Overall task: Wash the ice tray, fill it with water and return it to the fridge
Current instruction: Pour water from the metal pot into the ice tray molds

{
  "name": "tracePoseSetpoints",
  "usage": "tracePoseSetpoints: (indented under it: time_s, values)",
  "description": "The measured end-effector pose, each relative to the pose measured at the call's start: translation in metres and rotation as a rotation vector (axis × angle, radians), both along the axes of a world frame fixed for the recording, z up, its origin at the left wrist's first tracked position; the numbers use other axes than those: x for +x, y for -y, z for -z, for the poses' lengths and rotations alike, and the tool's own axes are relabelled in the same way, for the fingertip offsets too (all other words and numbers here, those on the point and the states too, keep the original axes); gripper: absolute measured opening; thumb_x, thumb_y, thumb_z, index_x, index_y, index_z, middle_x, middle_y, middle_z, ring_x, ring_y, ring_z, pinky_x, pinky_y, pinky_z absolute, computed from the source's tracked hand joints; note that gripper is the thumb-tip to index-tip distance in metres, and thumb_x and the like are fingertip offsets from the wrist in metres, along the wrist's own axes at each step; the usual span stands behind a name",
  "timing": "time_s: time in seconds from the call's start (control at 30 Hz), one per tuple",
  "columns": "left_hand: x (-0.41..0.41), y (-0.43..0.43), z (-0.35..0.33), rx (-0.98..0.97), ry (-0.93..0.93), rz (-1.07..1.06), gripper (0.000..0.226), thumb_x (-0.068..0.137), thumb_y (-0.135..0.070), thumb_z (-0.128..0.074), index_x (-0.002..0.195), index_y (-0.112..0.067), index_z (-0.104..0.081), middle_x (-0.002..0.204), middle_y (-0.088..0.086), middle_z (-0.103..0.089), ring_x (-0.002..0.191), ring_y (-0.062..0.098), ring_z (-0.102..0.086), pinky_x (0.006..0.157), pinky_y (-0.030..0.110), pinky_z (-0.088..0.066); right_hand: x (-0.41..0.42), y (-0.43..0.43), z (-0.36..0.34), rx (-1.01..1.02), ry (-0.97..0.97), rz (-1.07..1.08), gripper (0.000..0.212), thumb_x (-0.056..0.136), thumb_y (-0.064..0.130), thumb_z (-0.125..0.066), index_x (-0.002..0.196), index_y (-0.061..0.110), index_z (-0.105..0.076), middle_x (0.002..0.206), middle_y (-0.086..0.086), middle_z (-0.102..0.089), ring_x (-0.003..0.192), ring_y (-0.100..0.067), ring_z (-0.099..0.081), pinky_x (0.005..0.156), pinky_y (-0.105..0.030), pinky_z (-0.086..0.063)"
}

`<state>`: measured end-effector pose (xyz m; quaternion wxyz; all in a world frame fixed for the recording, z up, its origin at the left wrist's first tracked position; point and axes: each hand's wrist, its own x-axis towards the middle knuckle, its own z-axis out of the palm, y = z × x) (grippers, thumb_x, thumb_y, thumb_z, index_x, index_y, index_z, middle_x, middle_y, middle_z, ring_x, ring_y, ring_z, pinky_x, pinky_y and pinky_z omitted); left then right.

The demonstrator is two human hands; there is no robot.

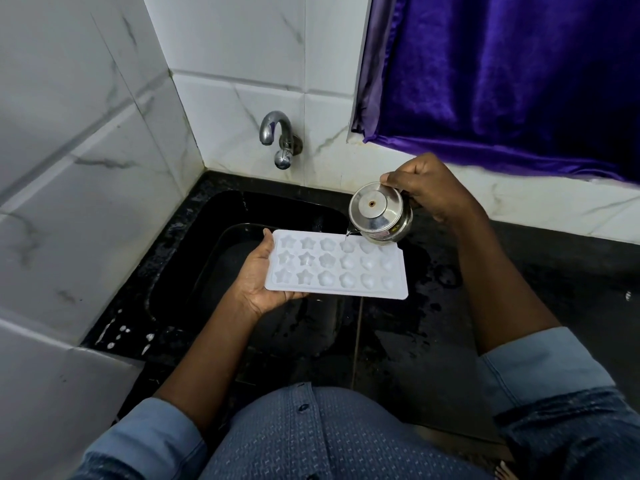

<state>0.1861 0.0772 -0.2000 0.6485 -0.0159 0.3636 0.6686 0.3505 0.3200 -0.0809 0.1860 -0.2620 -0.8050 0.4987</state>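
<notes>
A person in a patterned blue shirt [311, 438] stands at a black sink [214, 216] set into a wet black bench [519, 271] and pours water into a white plastic ice tray [336, 268]. The tray is held roughly level above the sink's right side. The left hand [259, 282] grips its left end, with the palm underneath and the thumb hooked over the far edge. The tray has three rows of six moulds: star and flower shapes to the left, rounded ones to the right.

The right hand [426, 188] is curled around a small steel pot [379, 216], which is tipped forward so that its base faces the camera. Its lip sits just above the tray's far right corner. A thin stream of water [348, 233] runs from the lip into the far row. A sticker low on the pot's side has print too small to read.

A chrome tap [278, 136] juts from the white marbled wall tiles [86, 133] behind the sink, with no water visible at its spout. A purple curtain [502, 74] hangs at upper right. No other writing or brand mark can be read.
</notes>
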Motion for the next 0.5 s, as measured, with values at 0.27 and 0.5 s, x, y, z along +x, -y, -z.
tracePoseSetpoints:
  time_s: [0.27,0.5]
  values:
    - [-0.0052,0.0039,-0.0004,-0.004,-0.030,-0.018,0.081,0.100,-0.076,-0.035,0.137,-0.011,-0.065,0.137,0.023,-0.068,0.113,0.043,-0.073,0.077,0.057,-0.064,0.0056,-0.0016,0.0012,0.011,0.008,0.017,0.040,0.095,0.021,-0.074,0.071,-0.011,-0.067,0.063,-0.013,-0.047,0.053,-0.016,-0.038,0.050,-0.022,-0.033]
    - [-0.0052,0.0053,-0.0002,-0.002,-0.048,-0.018,0.081,0.100,-0.076,-0.034,0.136,-0.011,-0.065,0.137,0.023,-0.068,0.114,0.043,-0.073,0.079,0.058,-0.064,0.0066,0.0010,0.0011,-0.002,0.028,0.028,0.034,0.096,0.017,-0.072,0.066,0.001,-0.072,0.054,-0.004,-0.049,0.049,-0.009,-0.039,0.048,-0.019,-0.034]
